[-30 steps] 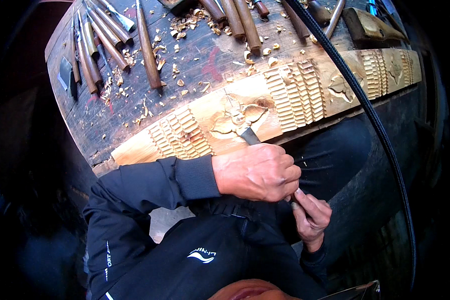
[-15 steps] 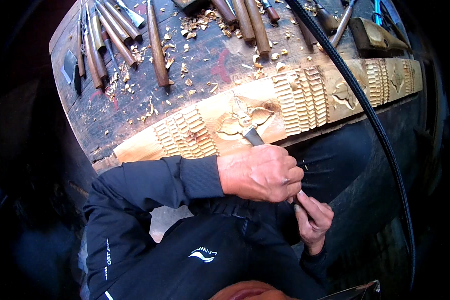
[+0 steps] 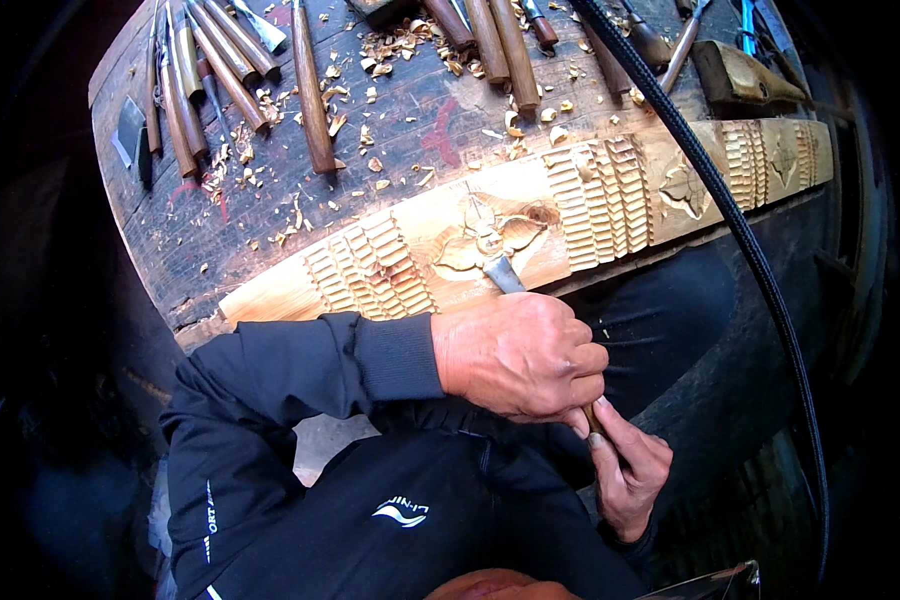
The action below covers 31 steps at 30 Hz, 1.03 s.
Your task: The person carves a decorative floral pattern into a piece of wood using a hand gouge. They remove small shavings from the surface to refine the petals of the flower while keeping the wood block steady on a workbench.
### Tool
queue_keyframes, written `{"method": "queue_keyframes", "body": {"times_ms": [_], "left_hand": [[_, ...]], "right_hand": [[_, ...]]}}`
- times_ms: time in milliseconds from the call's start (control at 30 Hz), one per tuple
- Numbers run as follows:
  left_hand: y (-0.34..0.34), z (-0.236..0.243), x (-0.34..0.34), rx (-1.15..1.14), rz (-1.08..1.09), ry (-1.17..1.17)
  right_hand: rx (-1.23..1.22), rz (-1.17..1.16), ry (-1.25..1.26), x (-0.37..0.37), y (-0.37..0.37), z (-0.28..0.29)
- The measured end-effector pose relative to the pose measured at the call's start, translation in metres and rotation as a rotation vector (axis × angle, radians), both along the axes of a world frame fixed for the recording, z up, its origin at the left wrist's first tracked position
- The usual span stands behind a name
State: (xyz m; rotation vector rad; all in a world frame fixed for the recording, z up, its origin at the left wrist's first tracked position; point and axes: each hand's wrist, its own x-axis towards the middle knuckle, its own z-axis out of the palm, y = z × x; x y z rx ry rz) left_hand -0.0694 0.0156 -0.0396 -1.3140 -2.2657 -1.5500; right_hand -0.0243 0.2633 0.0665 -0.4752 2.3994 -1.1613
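My left hand (image 3: 520, 355) is closed around a wood chisel, its forearm coming across from the left in a dark sleeve. The chisel's metal blade (image 3: 503, 274) juts out beyond the fist, its tip at the lower edge of a carved flower (image 3: 490, 240). Pinched round the brown wooden handle behind that fist is my right hand (image 3: 632, 470), thumb and fingers closed. The carved part belongs to a long pale wooden board (image 3: 270, 293) with rows of stepped notches and further leaf-like carvings to the right. Most of the handle is hidden by my hands.
Several wooden-handled carving tools (image 3: 220, 70) lie at the far left, more (image 3: 500, 50) at the far middle. A wooden mallet-like block (image 3: 745, 75) sits far right. Curled shavings (image 3: 370, 95) litter the dark table (image 3: 185, 250). A black braided cable (image 3: 730, 205) hangs across the right side.
The blade has tilted slightly and now catches light. Both hands have shifted a little, the right one slightly lower, showing more handle between them. The whole view has also moved slightly.
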Motion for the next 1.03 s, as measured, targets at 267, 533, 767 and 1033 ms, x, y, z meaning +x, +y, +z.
{"method": "queue_keyframes", "body": {"times_ms": [267, 533, 767, 1033], "left_hand": [[-0.004, 0.005, 0.001, -0.012, -0.041, -0.073], [-0.003, 0.000, 0.011, -0.043, -0.016, 0.020], [-0.010, 0.013, 0.019, -0.105, -0.114, -0.011], [-0.020, 0.018, 0.025, -0.276, -0.199, -0.077]], "right_hand": [[0.015, -0.030, -0.117, 0.004, -0.003, 0.005], [-0.076, -0.095, -0.226, 0.046, -0.015, -0.020], [-0.171, -0.065, -0.204, 0.086, -0.015, -0.036], [-0.118, -0.059, -0.185, 0.103, -0.029, -0.040]]}}
